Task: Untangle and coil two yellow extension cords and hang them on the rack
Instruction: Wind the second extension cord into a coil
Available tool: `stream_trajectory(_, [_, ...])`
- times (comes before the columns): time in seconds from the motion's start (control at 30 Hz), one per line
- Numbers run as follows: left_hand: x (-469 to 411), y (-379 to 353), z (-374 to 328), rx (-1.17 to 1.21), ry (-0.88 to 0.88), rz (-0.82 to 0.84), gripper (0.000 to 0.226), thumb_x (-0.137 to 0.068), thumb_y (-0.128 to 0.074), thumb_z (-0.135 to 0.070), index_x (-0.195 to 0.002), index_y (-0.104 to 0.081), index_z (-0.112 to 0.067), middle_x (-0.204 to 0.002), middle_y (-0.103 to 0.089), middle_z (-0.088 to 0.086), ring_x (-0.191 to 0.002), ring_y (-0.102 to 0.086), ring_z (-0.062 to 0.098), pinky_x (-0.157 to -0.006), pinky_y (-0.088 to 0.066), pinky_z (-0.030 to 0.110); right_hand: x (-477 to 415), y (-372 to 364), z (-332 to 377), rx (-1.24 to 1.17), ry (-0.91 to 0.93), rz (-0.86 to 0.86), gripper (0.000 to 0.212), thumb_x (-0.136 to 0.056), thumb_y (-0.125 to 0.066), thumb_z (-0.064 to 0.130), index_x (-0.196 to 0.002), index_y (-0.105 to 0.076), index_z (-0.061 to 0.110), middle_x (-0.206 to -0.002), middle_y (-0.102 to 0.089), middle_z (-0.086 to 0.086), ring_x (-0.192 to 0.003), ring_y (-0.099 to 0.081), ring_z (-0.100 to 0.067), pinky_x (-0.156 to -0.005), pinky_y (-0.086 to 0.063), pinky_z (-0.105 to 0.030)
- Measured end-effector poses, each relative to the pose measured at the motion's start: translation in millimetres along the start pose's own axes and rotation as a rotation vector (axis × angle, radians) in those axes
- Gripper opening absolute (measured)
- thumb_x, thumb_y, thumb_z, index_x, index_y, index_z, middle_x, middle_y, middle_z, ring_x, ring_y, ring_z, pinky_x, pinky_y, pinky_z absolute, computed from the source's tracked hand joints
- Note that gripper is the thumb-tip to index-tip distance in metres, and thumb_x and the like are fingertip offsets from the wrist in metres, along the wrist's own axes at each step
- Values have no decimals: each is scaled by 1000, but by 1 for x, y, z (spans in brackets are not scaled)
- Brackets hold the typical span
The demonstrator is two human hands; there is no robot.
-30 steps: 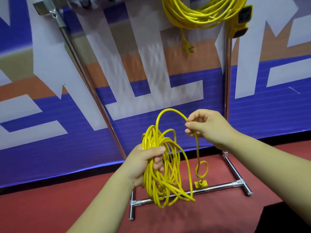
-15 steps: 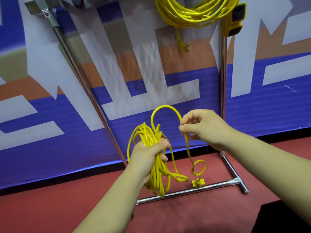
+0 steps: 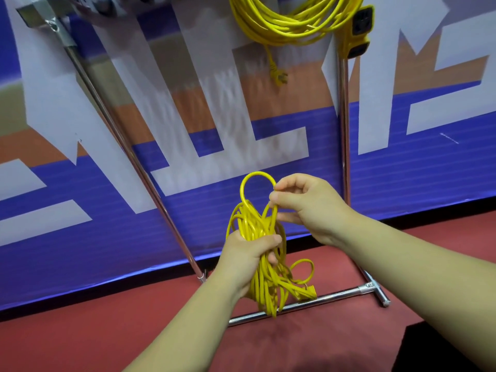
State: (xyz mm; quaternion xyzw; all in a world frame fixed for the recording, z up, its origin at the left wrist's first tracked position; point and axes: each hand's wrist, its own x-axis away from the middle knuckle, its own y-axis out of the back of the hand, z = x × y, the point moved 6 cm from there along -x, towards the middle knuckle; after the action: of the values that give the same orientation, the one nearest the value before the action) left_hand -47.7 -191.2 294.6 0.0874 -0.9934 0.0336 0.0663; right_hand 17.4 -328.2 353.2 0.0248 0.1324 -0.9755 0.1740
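Cord (image 3: 252, 224) over red flr (image 3: 80, 339), banner (image 3: 80, 237) behind.

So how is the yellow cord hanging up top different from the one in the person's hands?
The hung cord drapes high by the rack in wide, even loops; the held cord is a narrow, uneven bundle lower down. The hung cord is touched by no hand; the held cord is gripped by the left hand while the right hand pinches its top loop. Both are yellow.
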Motion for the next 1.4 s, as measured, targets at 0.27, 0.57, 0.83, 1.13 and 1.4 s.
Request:
stream_trajectory(0.27, [17,32,-59,180,-111,58,13,-72,-70,-7,-68,-59,-2,-45,-45,11,-41,-49,22,-44,-47,25,-14,40,-69,661,-104,222,19,-70,-78,26,-83,-64,23,-92,-73,-1,-82,-66,-18,-88,-54,-50])
stream_trajectory(0.57, [34,51,-78,303,-178,90,19,-77,-60,-13,-59,-62,-11,-51,-44,6,-38,-48,13,-46,-48,24,14,3,-121,493,-514,627,42,-73,-74,23,-111,-57,19,-110,-73,-4,-93,-66,-12,-86,-44,-35])
stream_trajectory(0.83, [33,74,-72,390,-140,3,25,-79,-57,-12,-55,-64,-13,-54,-47,4,-37,-48,10,-46,-48,22,21,-13,-132,534,-466,685,25,-77,-73,8,-99,-63,17,-95,-72,-6,-85,-63,-15,-79,-44,-32])
stream_trajectory(1.13, [27,92,-64,503,-78,-15,22,-81,-59,-16,-60,-63,-12,-57,-48,1,-41,-51,10,-48,-49,22,20,-25,-133,581,-293,644,23,-84,-69,-5,-97,-59,11,-87,-71,-8,-78,-61,-21,-67,-48,-23])
stream_trajectory(1.4, [17,114,-53,400,-29,-116,22,-78,-68,-22,-90,-70,-3,-50,-46,3,-44,-52,16,-49,-51,25,6,-5,-90,660,-212,537,21,-84,-71,-3,-96,-62,11,-78,-73,-12,-69,-59,-20,-67,-49,-34])
